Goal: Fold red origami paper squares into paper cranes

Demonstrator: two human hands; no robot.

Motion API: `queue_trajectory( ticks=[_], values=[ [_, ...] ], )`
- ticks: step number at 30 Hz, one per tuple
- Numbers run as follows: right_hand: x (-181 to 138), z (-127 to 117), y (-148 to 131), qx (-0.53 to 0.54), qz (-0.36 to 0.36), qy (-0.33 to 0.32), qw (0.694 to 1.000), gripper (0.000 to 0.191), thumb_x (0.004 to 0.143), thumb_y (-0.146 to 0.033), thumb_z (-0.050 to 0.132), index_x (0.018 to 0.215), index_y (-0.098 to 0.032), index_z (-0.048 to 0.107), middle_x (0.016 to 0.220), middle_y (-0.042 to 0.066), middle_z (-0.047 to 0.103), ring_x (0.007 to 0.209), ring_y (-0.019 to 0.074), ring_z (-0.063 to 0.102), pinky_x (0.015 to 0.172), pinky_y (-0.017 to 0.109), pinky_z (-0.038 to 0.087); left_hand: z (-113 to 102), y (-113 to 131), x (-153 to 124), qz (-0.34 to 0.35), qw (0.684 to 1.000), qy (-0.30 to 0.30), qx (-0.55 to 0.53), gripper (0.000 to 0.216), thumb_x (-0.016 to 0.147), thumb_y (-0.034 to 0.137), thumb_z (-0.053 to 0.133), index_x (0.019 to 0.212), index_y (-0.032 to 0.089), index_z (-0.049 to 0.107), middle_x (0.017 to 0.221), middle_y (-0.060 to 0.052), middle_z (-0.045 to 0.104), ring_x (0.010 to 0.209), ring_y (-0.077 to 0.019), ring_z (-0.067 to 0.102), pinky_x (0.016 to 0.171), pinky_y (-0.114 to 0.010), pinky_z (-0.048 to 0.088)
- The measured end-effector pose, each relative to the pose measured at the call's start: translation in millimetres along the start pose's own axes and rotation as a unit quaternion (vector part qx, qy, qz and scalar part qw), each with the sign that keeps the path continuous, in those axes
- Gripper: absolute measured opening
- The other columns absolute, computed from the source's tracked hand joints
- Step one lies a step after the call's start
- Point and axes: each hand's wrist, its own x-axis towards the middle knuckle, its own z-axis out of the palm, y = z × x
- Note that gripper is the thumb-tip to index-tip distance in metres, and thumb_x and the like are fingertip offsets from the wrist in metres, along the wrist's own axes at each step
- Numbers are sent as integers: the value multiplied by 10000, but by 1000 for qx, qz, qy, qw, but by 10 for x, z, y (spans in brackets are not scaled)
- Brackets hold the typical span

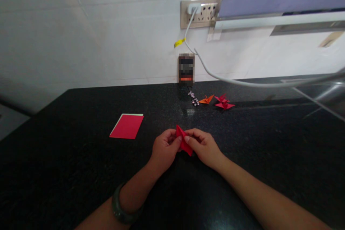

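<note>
A small folded piece of red origami paper (186, 147) is held between both hands above the dark countertop. My left hand (165, 149) pinches its left side, thumb on the near face. On the right side my right hand (206, 146) grips it the same way, its thumb close to the other thumb. The paper has a pointed upper end and slants down to the right. My fingers hide part of its folds. A stack of square paper (126, 127), red on top with a pale edge showing, lies to the left of my hands.
Beyond my hands sit an orange paper crane (207, 99) and red paper cranes (224, 105). A phone (186, 70) leans on the wall, a beaded strap (193, 99) before it. A white cable (229, 81) runs from the wall socket (203, 14) across the right.
</note>
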Motion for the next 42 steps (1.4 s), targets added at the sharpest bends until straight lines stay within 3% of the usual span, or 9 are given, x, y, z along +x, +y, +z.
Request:
queue_trajectory(
  ticks=[5,12,16,23,28,31,35,38,42],
  values=[
    [23,-59,-10,-64,-95,-25,993,224,808,-217,457,829,-193,679,778,31,602,754,136,568,701,274,442,-11,-21,6,24,999,-16,20,144,623,224,665,726,146,603,660,8,629,599,-115,578,569,-222,464],
    [-3,-39,-1,-57,-14,9,998,244,773,-303,518,940,-162,626,722,25,608,615,125,552,553,246,443,-7,-5,16,17,998,12,51,96,657,234,623,689,144,607,599,20,606,541,-106,543,517,-207,426],
    [-19,-14,34,-140,-52,48,988,121,712,-220,566,810,-168,616,665,11,599,550,109,527,508,222,423,-33,-7,1,41,991,30,121,116,682,259,594,669,147,620,592,10,601,545,-116,533,514,-210,411],
    [-9,-22,70,-235,-74,60,967,130,742,-175,495,684,-181,611,586,-5,583,539,112,527,511,218,402,-61,-25,-28,204,917,16,343,263,765,274,513,527,172,559,500,20,487,491,-99,443,496,-211,328],
    [-16,6,57,-231,-59,68,969,152,724,-142,471,644,-176,596,597,1,589,556,116,528,527,223,397,-68,-17,-35,259,879,0,401,273,793,232,473,533,179,536,527,11,506,505,-99,455,520,-213,332],
    [-19,25,50,-223,-42,73,971,142,689,-126,472,654,-175,600,602,1,590,559,119,521,524,226,391,-69,-16,-36,240,891,6,385,258,782,235,488,540,176,557,532,7,521,512,-104,475,518,-213,337],
    [-21,27,40,-175,-22,65,982,171,657,-106,461,680,-173,617,616,1,591,559,116,515,525,231,395,-58,-23,-19,136,943,21,303,210,758,279,517,617,166,624,555,-1,581,526,-123,523,504,-219,369],
    [-11,7,4,-83,26,61,994,153,666,-147,478,722,-165,620,581,-12,567,508,102,489,485,223,392,-42,-15,2,48,981,4,190,183,737,296,536,712,160,655,598,-8,632,550,-139,571,515,-228,418],
    [21,-34,-39,95,132,48,986,235,736,-375,509,731,-155,590,525,-26,525,451,90,483,411,204,393,-29,16,19,-9,995,-9,95,176,702,298,581,730,141,656,605,-12,648,520,-129,570,498,-224,433]
  ],
)
